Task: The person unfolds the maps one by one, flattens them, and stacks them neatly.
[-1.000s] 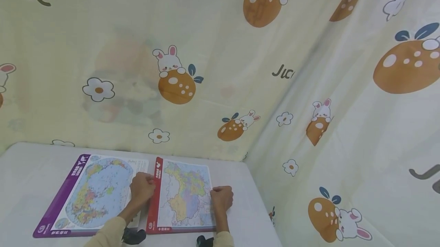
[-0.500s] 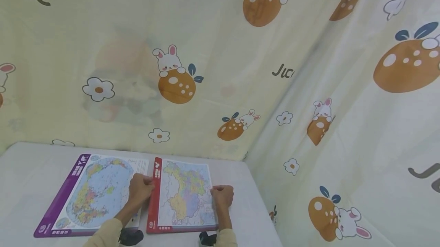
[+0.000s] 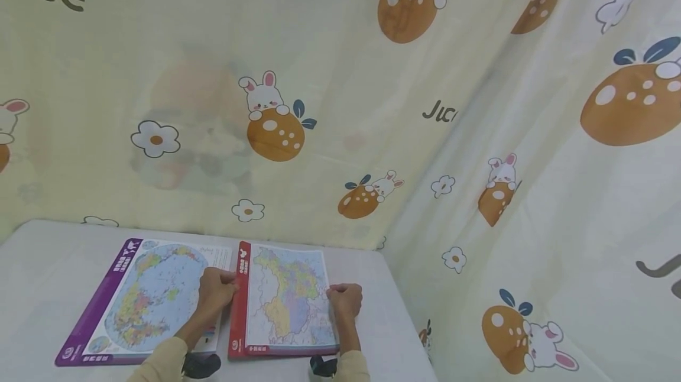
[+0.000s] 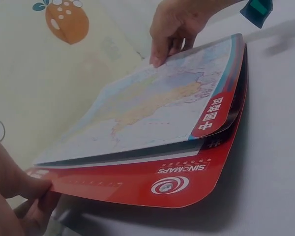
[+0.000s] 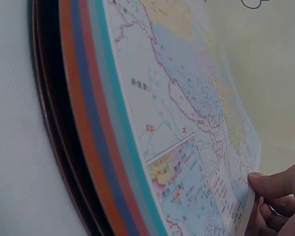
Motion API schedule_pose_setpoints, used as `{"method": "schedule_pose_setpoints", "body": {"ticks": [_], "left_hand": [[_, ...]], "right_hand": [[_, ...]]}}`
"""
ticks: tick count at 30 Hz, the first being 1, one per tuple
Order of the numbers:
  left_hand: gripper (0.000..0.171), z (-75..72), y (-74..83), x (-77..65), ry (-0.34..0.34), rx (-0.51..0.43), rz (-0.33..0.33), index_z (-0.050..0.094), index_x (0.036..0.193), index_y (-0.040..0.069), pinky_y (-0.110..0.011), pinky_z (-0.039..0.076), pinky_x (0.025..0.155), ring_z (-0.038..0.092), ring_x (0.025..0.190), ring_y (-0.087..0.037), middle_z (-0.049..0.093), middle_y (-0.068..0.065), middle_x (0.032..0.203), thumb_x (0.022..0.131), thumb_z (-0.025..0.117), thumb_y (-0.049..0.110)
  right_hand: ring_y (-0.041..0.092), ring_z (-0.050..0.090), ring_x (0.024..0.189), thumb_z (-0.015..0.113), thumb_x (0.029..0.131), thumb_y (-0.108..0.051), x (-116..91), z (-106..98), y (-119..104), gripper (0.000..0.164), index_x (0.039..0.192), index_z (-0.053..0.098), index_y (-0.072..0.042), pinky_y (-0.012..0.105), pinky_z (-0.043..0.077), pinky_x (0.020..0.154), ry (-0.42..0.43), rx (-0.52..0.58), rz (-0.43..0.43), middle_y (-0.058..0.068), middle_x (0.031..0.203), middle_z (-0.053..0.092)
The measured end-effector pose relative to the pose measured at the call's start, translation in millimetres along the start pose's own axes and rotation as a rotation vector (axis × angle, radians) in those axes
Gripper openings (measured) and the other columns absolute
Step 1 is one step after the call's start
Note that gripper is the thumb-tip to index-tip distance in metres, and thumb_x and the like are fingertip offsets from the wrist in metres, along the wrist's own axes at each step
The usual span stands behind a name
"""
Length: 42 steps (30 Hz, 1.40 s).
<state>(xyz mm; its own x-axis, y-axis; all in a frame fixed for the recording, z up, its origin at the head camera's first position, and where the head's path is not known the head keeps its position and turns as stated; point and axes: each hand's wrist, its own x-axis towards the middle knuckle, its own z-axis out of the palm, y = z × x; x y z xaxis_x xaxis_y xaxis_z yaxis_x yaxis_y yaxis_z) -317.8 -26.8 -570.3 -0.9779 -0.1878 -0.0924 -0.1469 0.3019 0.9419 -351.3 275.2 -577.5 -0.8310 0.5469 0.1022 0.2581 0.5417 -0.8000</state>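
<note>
My left hand (image 3: pixel 215 292) pinches the red left border of a map board (image 3: pixel 287 299) with a white sheet and multicoloured regions. On the opposite side my right hand (image 3: pixel 346 300) grips the board's right edge between thumb and fingers. The left wrist view shows the map's upper layer (image 4: pixel 162 103) standing apart from a red lower layer (image 4: pixel 137 189) marked SINOMAPS, with a dark gap between them. There the board is tilted, its near corner off the white surface. In the right wrist view, coloured stripes (image 5: pixel 96 123) run along its curved edge, and my right thumb (image 5: pixel 270 183) presses the corner.
A purple-bordered world map board (image 3: pixel 154 299) lies flat to the left, partly under my left forearm. Both rest on a white-covered table (image 3: pixel 383 334). A cream curtain (image 3: pixel 319 74) printed with rabbits and orange fruit hangs behind and to the right.
The red-bordered map board has risen and shifted very slightly, my right hand moving up with it. Both hands keep their hold. The view itself has drifted a little.
</note>
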Motion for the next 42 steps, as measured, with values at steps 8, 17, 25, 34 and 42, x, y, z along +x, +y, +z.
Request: {"method": "schedule_pose_setpoints", "body": {"ticks": [8, 17, 25, 34, 42], "left_hand": [[0.039, -12.7, 2.7, 0.5, -0.005, -0.028, 0.052, 0.063, 0.134, -0.017, -0.048, 0.067, 0.084, 0.075, 0.111, -0.052, 0.07, -0.04, 0.128, 0.098, 0.065, 0.0], [0.039, -23.4, 0.3, -0.9, -0.008, -0.062, 0.079, 0.063, 0.133, -0.02, -0.04, 0.066, 0.071, 0.078, 0.101, -0.05, 0.07, -0.041, 0.125, 0.098, 0.063, -0.003], [0.039, -31.5, -3.9, 5.2, 0.005, -0.077, 0.089, 0.062, 0.133, -0.021, -0.036, 0.065, 0.064, 0.08, 0.092, -0.043, 0.071, -0.041, 0.122, 0.098, 0.061, -0.004], [0.037, -38.8, -5.4, 8.1, 0.038, -0.065, 0.068, 0.064, 0.129, -0.022, -0.035, 0.064, 0.063, 0.08, 0.089, -0.041, 0.072, -0.041, 0.119, 0.096, 0.061, -0.006], [0.039, -45.3, -4.2, 7.4, 0.035, -0.065, 0.058, 0.063, 0.133, -0.021, -0.033, 0.064, 0.063, 0.08, 0.092, -0.042, 0.071, -0.041, 0.121, 0.098, 0.061, -0.003]], "right_hand": [[0.032, 0.073, 0.077, 0.085, 0.076, 0.002, 8.7, 1.7, -4.2, 0.009, 0.073, 0.081, -0.005, 0.053, 0.054, 0.082, 0.074, -0.022, -0.057, 0.012, 0.078, 0.081], [0.031, 0.071, 0.072, 0.084, 0.077, 0.001, 20.6, 4.7, 6.3, 0.005, 0.081, 0.083, -0.002, 0.05, 0.053, 0.076, 0.046, -0.017, -0.084, 0.013, 0.079, 0.08], [0.032, 0.069, 0.066, 0.084, 0.075, -0.001, 39.3, 9.0, 22.5, 0.007, 0.075, 0.082, -0.008, 0.048, 0.052, 0.067, 0.077, -0.019, -0.113, 0.011, 0.072, 0.078], [0.028, 0.067, 0.061, 0.084, 0.07, -0.003, 45.2, 9.5, 24.1, 0.007, 0.072, 0.082, -0.01, 0.045, 0.047, 0.061, 0.139, -0.022, -0.118, 0.007, 0.068, 0.077], [0.035, 0.071, 0.067, 0.082, 0.071, -0.001, 42.2, 4.4, 20.0, 0.007, 0.076, 0.083, -0.006, 0.052, 0.052, 0.067, 0.171, -0.04, -0.103, 0.012, 0.074, 0.079]]}}
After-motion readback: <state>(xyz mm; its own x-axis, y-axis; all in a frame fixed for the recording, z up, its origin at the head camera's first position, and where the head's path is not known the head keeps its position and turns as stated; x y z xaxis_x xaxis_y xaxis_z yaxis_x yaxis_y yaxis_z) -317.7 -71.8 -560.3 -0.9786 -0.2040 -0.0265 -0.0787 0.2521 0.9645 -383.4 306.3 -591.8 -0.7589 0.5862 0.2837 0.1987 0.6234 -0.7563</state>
